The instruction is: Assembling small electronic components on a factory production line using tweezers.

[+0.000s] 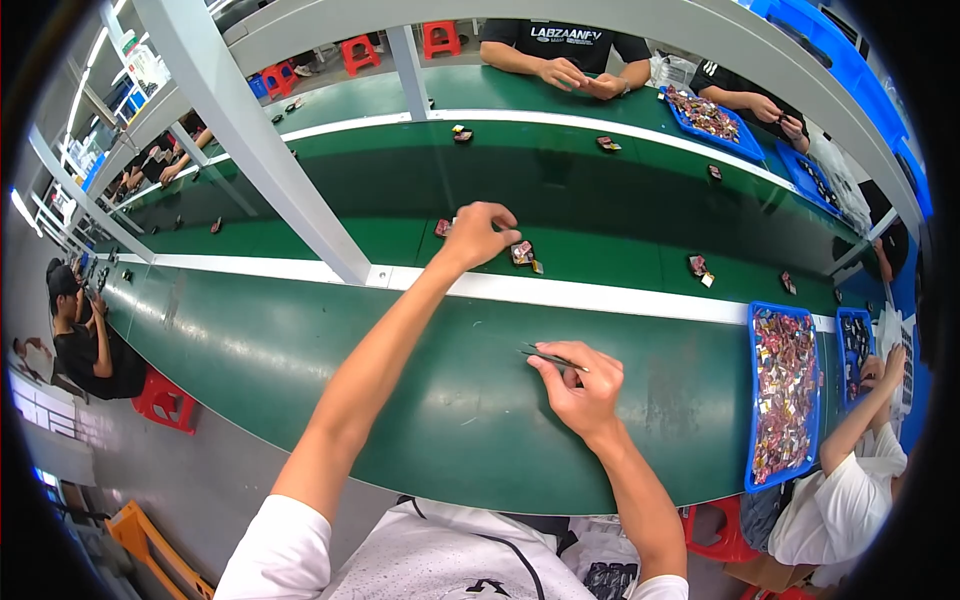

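Note:
My left hand [480, 238] reaches over the green conveyor belt [590, 235], fingers curved with a gap between thumb and fingertips; I see nothing held in it. Just beside its fingertips lies a small dark part with red and yellow bits [523, 254]. Another small reddish part [442, 228] shows on the belt at the wrist side, partly hidden by the hand. Above the green worktop, my right hand [583, 388] is closed on thin dark tweezers [545, 355], their tips pointing left with nothing visible between them.
A blue tray [752, 400] full of small reddish parts stands at the right, beside a co-worker. More small parts [700, 268] lie along the belt. A grey upright post [265, 150] and a white rail [590, 298] border it. Co-workers sit across.

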{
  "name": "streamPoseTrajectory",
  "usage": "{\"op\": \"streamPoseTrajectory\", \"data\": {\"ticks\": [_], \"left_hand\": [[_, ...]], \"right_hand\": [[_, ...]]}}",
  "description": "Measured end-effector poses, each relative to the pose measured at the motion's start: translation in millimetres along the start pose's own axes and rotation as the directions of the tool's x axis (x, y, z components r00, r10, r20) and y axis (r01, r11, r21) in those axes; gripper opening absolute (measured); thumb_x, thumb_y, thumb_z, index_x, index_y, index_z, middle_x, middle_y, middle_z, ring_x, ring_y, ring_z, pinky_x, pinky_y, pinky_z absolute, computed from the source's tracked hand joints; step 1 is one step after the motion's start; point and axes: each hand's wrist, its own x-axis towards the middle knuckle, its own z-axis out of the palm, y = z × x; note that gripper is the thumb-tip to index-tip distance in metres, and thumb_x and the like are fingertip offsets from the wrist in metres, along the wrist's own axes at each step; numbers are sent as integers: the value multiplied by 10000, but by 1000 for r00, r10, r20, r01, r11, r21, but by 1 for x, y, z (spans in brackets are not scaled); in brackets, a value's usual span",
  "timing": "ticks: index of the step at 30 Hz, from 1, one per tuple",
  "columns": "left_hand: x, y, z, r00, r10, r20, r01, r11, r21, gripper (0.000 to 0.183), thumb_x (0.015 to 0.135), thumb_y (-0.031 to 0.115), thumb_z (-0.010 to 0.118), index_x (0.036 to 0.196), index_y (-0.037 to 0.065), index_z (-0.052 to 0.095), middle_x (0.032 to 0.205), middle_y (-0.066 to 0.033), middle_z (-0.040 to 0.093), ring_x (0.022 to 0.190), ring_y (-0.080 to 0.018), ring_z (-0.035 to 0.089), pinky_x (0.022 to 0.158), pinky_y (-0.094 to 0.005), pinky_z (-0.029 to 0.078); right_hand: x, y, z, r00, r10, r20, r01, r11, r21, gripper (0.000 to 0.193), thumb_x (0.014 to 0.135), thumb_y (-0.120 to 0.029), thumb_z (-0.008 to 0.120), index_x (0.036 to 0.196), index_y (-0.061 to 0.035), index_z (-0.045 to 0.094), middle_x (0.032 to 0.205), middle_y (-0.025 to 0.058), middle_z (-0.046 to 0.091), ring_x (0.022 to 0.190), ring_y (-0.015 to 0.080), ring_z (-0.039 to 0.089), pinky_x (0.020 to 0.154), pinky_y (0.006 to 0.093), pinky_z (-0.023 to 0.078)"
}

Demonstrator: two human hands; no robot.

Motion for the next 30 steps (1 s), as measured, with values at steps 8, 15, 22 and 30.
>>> {"op": "streamPoseTrajectory", "data": {"ticks": [8,15,22,30], "left_hand": [[8,17,8,920,-275,278,297,954,-38,121,821,76,752,808,-26,688,704,-75,696,538,-104,594,443,-254,412],[-46,43,-11,940,-253,227,326,862,-389,62,893,30,641,931,-17,629,778,-93,704,523,-89,583,410,-242,400],[-154,56,19,940,-315,128,322,707,-629,110,918,59,699,969,-24,646,754,-57,697,506,-55,568,389,-215,385],[-168,60,47,949,-308,70,274,693,-667,117,927,46,708,996,-20,640,789,-51,689,534,-57,584,403,-204,393]], "right_hand": [[1,1,-5,1000,23,-15,-24,999,-21,164,735,-13,844,854,-51,738,757,45,729,411,100,450,413,258,359],[-4,1,-7,963,268,18,-267,949,168,131,788,-4,832,885,-18,746,766,19,714,463,23,413,438,209,316],[-6,2,-12,891,449,59,-432,804,407,100,827,34,797,886,20,718,721,-27,649,507,-5,414,465,183,303],[-17,21,-14,904,423,68,-427,882,197,117,806,0,818,882,-3,729,560,-51,524,465,-2,355,457,218,240]]}}
